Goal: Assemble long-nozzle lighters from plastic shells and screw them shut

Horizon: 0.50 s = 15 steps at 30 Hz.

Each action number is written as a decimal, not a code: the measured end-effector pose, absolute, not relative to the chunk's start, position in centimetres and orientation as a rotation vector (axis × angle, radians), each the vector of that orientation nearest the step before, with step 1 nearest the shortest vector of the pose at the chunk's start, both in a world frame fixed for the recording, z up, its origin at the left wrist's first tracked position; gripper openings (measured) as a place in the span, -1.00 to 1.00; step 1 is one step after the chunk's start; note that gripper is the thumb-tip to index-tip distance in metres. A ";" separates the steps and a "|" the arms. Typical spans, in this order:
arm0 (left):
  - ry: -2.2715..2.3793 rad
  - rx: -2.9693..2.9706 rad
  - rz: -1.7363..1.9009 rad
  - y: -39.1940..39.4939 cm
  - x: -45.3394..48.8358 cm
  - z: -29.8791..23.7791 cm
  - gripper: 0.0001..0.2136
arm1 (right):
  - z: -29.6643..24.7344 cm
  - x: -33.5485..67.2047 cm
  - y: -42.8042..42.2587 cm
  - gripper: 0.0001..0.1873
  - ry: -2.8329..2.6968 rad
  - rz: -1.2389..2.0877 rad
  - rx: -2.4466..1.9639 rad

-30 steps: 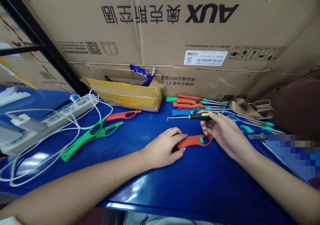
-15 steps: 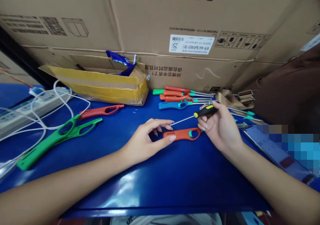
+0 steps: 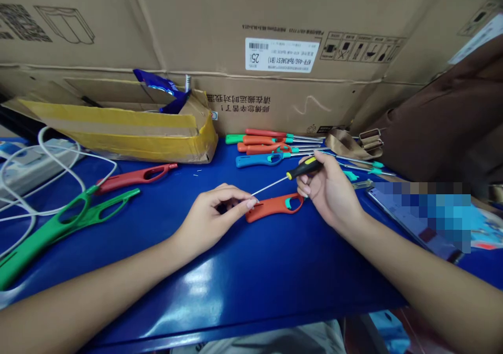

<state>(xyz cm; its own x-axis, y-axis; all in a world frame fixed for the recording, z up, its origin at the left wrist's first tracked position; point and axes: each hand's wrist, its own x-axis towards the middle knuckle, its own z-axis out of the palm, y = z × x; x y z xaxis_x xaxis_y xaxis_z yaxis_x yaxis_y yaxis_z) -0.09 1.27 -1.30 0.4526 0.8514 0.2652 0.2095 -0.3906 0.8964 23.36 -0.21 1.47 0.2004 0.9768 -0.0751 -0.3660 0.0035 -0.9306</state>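
Note:
My right hand (image 3: 328,189) grips a screwdriver (image 3: 301,169) with a black and yellow handle; its thin shaft slants down to the left. The shaft's tip meets the pinched fingers of my left hand (image 3: 214,220). What those fingertips pinch is too small to name. An orange lighter body (image 3: 273,207) with a teal trigger lies flat on the blue table (image 3: 251,280) between both hands, just below the shaft.
Several orange, green and blue lighters (image 3: 267,147) lie at the back centre. Red (image 3: 135,176) and green (image 3: 58,225) lighter shells lie at left. A taped cardboard tray (image 3: 118,131), a power strip with white cables (image 3: 27,163), large cartons (image 3: 251,34) and a brown bag (image 3: 444,118) surround the table.
My left hand let go of the orange lighter body, lifted and pinched at the screwdriver tip. My right hand tilted the screwdriver down to the left. The camera moved closer.

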 end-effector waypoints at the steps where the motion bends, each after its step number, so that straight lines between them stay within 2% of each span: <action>1: 0.904 1.857 0.961 1.3 -0.1 -1.3 -0.85 | 1.5 23.3 -0.2 -0.57 -0.771 1.224 -1.052; 15: 0.889 1.921 0.940 1.2 0.0 -1.2 -0.93 | 2.7 23.5 -1.2 -0.74 -1.043 0.987 -0.947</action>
